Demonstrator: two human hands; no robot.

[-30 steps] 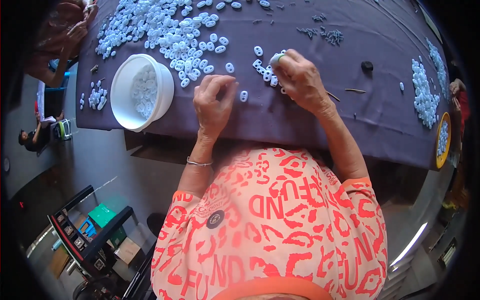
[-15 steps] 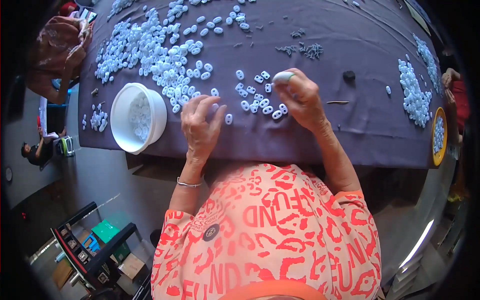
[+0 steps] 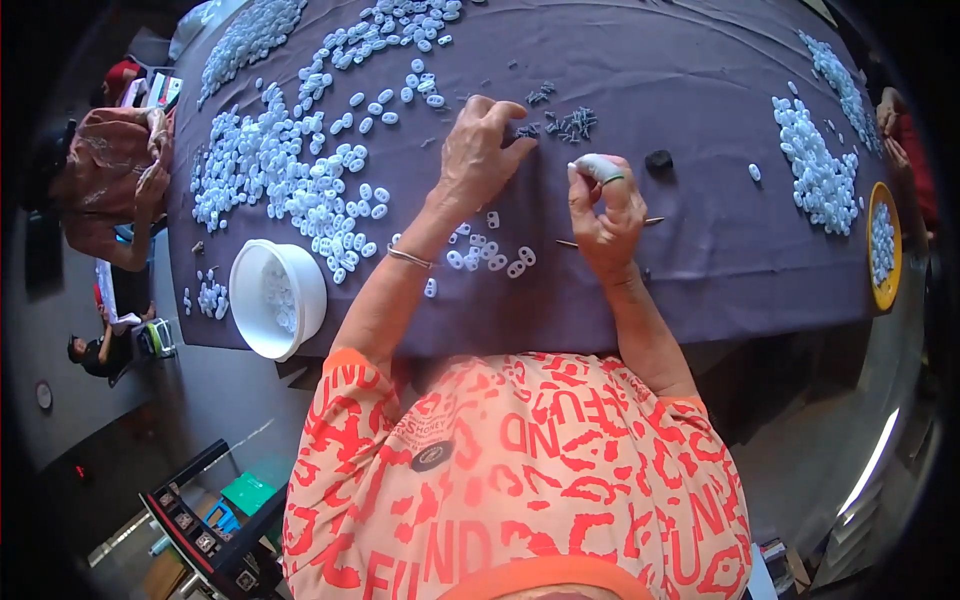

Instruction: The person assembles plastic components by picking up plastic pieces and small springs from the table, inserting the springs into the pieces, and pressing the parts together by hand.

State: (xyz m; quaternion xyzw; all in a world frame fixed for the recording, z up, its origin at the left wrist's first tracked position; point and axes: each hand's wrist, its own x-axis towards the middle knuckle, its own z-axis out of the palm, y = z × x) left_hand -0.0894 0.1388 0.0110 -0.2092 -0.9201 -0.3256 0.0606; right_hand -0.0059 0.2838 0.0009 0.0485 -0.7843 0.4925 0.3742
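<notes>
My left hand reaches forward over the cloth, fingers bent, thumb and index apart, beside a pile of small grey screw-like pieces. No piece shows in its grip. Right of it, my right hand is raised with curled fingers; one finger has a white wrap and a green band. Thin brown pointed ends show on both sides of this hand; whether it grips a stick or covers one is unclear. Small white two-holed oval pieces lie between my forearms, partly hidden by the left one.
A large heap of white pieces spreads at left, beside a white tub holding more. A dark lump lies right of my right hand. Farther right are another white heap and a yellow bowl. Other people sit at both sides.
My left hand has moved forward and right, from the white pieces to the grey pile. My right hand has drawn back from the white pieces, fingers curled. The whole view has shifted slightly.
</notes>
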